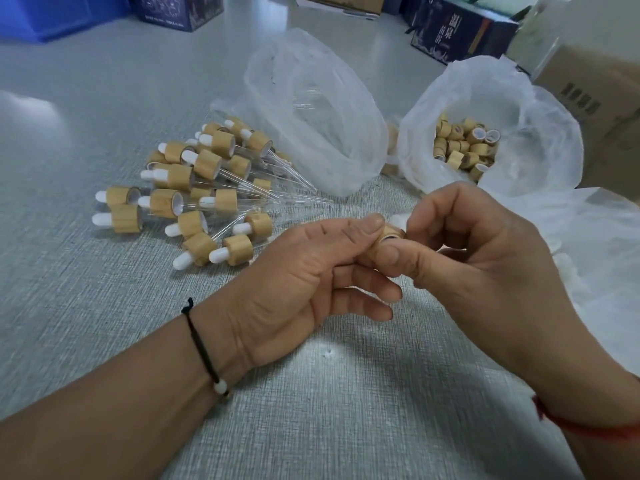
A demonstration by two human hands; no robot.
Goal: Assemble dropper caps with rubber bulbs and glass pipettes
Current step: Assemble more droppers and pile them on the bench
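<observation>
My left hand [311,271] pinches a bamboo dropper cap [389,233] between thumb and forefinger above the table. My right hand [485,258] grips a white rubber bulb [400,220] at the cap's top, its thumb pressing on the cap. Most of the cap is hidden by fingers. A heap of assembled droppers [194,188], each with bamboo cap, white bulb and glass pipette, lies to the left on the table.
A clear plastic bag of glass pipettes [311,109] lies behind the heap. A second bag [540,133] at right holds several bamboo caps [464,143]. More plastic with white bulbs [568,268] sits at far right. Dark boxes [460,29], a blue bin [52,15] and a cardboard box [595,91] line the back.
</observation>
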